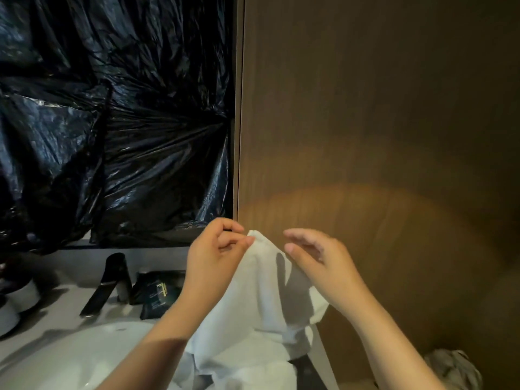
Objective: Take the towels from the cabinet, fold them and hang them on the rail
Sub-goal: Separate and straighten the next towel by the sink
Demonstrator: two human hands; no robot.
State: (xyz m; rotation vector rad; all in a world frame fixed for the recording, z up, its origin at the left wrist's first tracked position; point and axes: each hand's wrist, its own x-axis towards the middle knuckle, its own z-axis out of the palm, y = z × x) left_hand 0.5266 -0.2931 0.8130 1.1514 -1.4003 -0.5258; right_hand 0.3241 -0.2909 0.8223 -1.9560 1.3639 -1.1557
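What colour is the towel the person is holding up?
Plain white towel, pinched by the left hand; head view shows it best.

Black plastic sheeting (112, 122) covers the whole upper left, so whatever's behind it is hidden. The towel (261, 305) drops out past the bottom edge, and its right side slips behind the right hand (315, 257); can't tell if that palm actually touches the cloth. The sink (84, 361) is cut off at the bottom too, partly behind the left arm (157, 342). Cups (17, 299) on the bench (64, 311) get chopped by the left edge. Labels on the dark packets (157, 291) are too small to read. The crumpled grey thing (453, 370) bottom right is too dim to name.
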